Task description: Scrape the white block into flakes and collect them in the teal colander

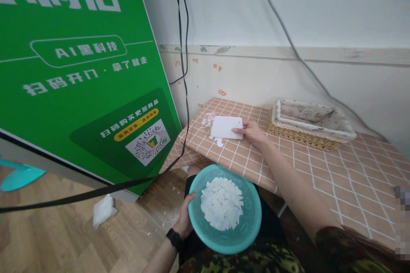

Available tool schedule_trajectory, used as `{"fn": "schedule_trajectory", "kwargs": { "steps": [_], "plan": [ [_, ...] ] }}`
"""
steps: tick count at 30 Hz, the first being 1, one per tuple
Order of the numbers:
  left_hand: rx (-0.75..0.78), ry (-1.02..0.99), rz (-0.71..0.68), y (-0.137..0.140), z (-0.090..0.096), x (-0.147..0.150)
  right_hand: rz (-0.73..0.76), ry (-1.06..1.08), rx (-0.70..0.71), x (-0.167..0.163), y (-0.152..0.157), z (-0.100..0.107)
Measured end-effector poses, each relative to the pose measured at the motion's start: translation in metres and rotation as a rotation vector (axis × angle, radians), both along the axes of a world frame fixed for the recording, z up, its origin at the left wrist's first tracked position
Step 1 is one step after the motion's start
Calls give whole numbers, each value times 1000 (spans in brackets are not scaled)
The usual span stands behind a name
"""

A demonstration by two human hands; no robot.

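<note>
Pinching card (224,127) mid-frame, right hand (253,132) could knock scraps (219,141) away; left hand (185,216), gripping one side only, could tip basin (251,210), bottom center.

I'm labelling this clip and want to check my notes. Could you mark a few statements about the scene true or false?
1. The left hand holds the teal basket at its side. True.
2. The right hand is empty. False: it holds a white card.
3. Small white pieces lie in the teal basket. True.
4. The wicker basket stands on the floor. False: the wicker basket is on the checked tablecloth.
5. A black watch is on the left wrist. True.
</note>
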State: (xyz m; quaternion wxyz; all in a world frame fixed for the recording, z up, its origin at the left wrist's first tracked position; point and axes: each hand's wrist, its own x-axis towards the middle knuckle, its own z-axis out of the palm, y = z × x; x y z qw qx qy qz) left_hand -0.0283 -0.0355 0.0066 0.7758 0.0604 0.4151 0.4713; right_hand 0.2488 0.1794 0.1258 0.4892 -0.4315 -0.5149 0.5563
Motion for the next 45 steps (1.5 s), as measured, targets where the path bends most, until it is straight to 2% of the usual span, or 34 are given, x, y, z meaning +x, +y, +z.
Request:
{"fn": "schedule_trajectory", "kwargs": {
  "steps": [2, 5, 8, 12, 19, 24, 30, 35, 41, 45],
  "plan": [
    [-15, 14, 15, 0, 4, -2, -10, -2, 7, 8, -1, 4],
    [-26, 20, 24, 3, 11, -7, 82, -23, -43, 18, -4, 10],
    [-6, 48, 97, 8, 20, -15, 158, -40, -86, 24, -7, 15],
    [16, 60, 177, 16, 35, -22, 156, -70, -88, 26, -8, 16],
    [87, 105, 177, 26, 63, -28, 250, -99, -116, 24, -10, 18],
    [101, 156, 169, 27, 76, -41, 162, -124, -70, 35, -9, 22],
    [91, 154, 169, 32, 83, -46, 278, -116, -139, 27, -11, 20],
    [83, 136, 170, 34, 83, -44, 171, -108, -133, 33, -12, 24],
    [138, 115, 164, 37, 78, -43, 231, -90, -164, 35, -13, 26],
    [157, 129, 158, 40, 77, -42, 140, -81, -103, 34, -10, 23]
  ]
}}
